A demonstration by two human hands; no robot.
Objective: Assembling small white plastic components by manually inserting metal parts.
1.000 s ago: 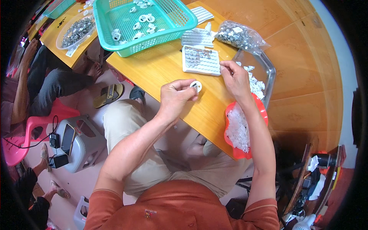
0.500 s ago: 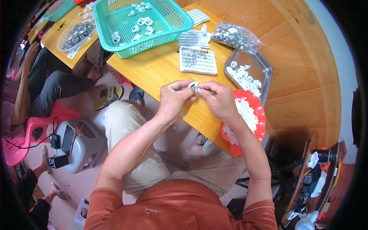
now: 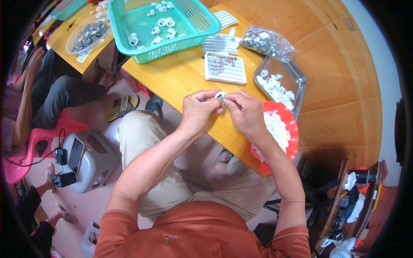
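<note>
Left hand [image 3: 198,112] is over the near edge of the yellow-brown wooden tabletop [image 3: 172,81], fingers clamped on a small white round plastic part [image 3: 220,95] w/ a dark opening. Part is held up btwn both hands, approx. mid-scene. Right hand [image 3: 246,112] meets it from the R: thumb + forefinger tips together, touching the part's R edge; can't tell what, if anything, is pinched btwn them, too small & hidden.

Just beyond the hands: white rectangular ridged tray [image 3: 237,76], grey & brownish discs in rows on its L and far portion. Behind it, a second white ridged tray [image 3: 214,44], then a third white ridged tray [image 3: 226,19] at the far end. Far L: big teal plastic mesh basket [image 3: 157,55] w/ several loose white pcs inside, overhanging the tabletop's L edge.

R side, far to near: clear plastic bag [image 3: 264,41] full of small metallic bits; silver metal tray [image 3: 289,68] w/ a heap of white pcs; red scalloped plastic bowl [image 3: 293,135] w/ many small white pcs, partly behind the R forearm.

Far L, on a separate wooden table [image 3: 60,41]: clear round plastic tub [image 3: 69,45] of metallic bits. Near L: grey plastic stool [image 3: 95,172] w/ a dark phone [image 3: 76,154] on top.
</note>
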